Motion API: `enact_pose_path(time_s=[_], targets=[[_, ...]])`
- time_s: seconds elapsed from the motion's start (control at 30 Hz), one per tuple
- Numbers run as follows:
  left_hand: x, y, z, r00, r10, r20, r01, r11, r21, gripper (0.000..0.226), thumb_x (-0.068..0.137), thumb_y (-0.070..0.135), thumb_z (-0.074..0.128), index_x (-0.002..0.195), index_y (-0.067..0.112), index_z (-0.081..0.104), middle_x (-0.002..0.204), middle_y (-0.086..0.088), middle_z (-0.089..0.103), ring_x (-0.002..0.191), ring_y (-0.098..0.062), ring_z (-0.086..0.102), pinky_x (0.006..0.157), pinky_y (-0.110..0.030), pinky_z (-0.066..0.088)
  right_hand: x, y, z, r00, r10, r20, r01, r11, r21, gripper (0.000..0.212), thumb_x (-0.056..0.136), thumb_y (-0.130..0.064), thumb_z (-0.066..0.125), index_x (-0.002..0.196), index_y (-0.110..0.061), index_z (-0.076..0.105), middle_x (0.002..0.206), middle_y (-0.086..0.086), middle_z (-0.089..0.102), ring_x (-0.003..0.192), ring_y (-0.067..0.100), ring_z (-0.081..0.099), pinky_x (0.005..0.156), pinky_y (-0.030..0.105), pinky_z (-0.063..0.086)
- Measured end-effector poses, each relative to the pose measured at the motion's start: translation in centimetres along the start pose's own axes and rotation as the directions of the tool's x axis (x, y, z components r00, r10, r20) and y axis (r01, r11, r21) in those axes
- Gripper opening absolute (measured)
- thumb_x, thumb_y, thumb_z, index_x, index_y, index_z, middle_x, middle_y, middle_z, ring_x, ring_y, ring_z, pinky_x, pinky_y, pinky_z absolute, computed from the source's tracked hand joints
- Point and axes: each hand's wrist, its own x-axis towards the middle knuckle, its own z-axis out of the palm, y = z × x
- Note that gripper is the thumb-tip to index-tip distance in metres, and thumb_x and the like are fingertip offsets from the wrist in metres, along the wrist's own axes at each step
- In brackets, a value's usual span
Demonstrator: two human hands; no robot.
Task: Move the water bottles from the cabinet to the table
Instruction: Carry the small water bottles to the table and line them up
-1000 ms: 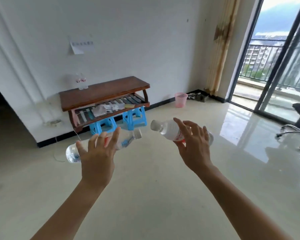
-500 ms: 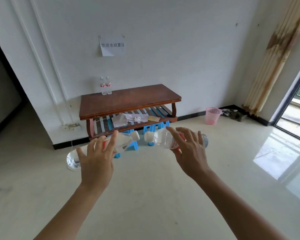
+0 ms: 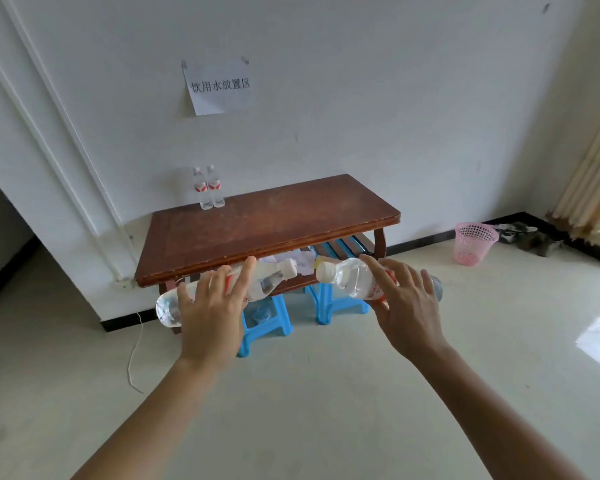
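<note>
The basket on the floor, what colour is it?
The basket is pink, with small holes; the head view shows it.

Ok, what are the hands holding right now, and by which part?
The left hand holds the left bottle around its labelled middle; the right hand holds the right bottle likewise. Both bottles lie sideways, caps pointing inward.

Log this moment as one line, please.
left hand holds left bottle; right hand holds right bottle; both short of table; two bottles upright on table

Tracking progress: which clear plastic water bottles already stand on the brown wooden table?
The two upright bottles at the table's back left corner; the left hand and right hand hold the sideways bottles.
</note>
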Motion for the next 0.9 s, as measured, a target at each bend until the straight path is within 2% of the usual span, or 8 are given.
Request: enact_pose_path(time_s=[0.07, 0.2, 0.43, 0.6, 0.77, 0.9], targets=[[5.0, -0.9, 2.5, 1.0, -0.02, 0.024, 0.02, 1.0, 0.011, 0.081, 0.084, 0.012, 0.076, 0.154, 0.023, 0.037, 0.127, -0.014, 0.059, 0.117, -0.036, 0.056, 0.09, -0.069, 0.043, 5.5, 1.5, 3.3, 1.0, 0.002, 0.027, -0.003, 0.999, 0.037, 0.09, 0.074, -0.023, 0.091, 0.148, -0.031, 0.04, 0.131, 0.01, 0.062, 0.116, 0.038, 0.06, 0.099, 0.066, 0.046], [12.7, -4.4, 6.0, 0.997, -0.074, -0.035, 0.077, 0.993, 0.085, 0.08, 0.083, 0.009, 0.075, 0.153, 0.024, 0.04, 0.124, -0.011, 0.058, 0.113, -0.034, 0.057, 0.093, -0.069, 0.041, 16.7, 2.6, 9.5, 0.997, -0.068, 0.037, 0.064, 0.993, 0.098, 0.082, 0.079, -0.021, 0.088, 0.148, -0.029, 0.046, 0.134, 0.01, 0.061, 0.12, 0.039, 0.059, 0.102, 0.067, 0.045], [21.1, -13.3, 13.3, 0.984, -0.173, -0.034, 0.175, 0.978, 0.114, 0.086, 0.076, 0.005, 0.078, 0.152, 0.021, 0.04, 0.126, -0.013, 0.059, 0.113, -0.035, 0.057, 0.087, -0.062, 0.043, 31.3, -1.4, 21.6, 0.974, -0.213, 0.079, 0.194, 0.961, 0.198, 0.083, 0.084, -0.016, 0.082, 0.151, -0.035, 0.036, 0.139, 0.009, 0.058, 0.128, 0.036, 0.055, 0.109, 0.068, 0.038], [28.7, -21.7, 20.8, 0.967, -0.255, 0.002, 0.254, 0.967, 0.034, 0.087, 0.08, 0.014, 0.079, 0.155, 0.021, 0.034, 0.129, -0.013, 0.06, 0.119, -0.034, 0.057, 0.089, -0.063, 0.049, 39.8, -4.8, 31.6, 0.96, -0.247, 0.131, 0.219, 0.955, 0.198, 0.08, 0.086, -0.019, 0.081, 0.152, -0.032, 0.039, 0.142, 0.007, 0.057, 0.13, 0.035, 0.054, 0.111, 0.067, 0.036], [38.4, -28.6, 26.2, 0.977, -0.21, -0.025, 0.204, 0.968, -0.145, 0.091, 0.082, 0.022, 0.079, 0.156, 0.019, 0.027, 0.126, -0.01, 0.06, 0.11, -0.031, 0.063, 0.084, -0.058, 0.057, 47.7, -6.8, 38.0, 0.975, -0.206, 0.081, 0.186, 0.961, 0.204, 0.077, 0.081, -0.023, 0.086, 0.148, -0.027, 0.048, 0.134, 0.008, 0.063, 0.123, 0.035, 0.061, 0.105, 0.066, 0.04], [45.3, -30.6, 30.8, 0.982, -0.187, -0.03, 0.172, 0.945, -0.278, 0.091, 0.08, 0.023, 0.082, 0.154, 0.013, 0.03, 0.132, -0.014, 0.062, 0.113, -0.032, 0.066, 0.081, -0.048, 0.061, 53.2, -6.1, 41.7, 0.986, -0.131, 0.104, 0.108, 0.974, 0.2, 0.077, 0.079, -0.023, 0.087, 0.147, -0.024, 0.051, 0.133, 0.009, 0.064, 0.12, 0.035, 0.062, 0.101, 0.062, 0.044]])
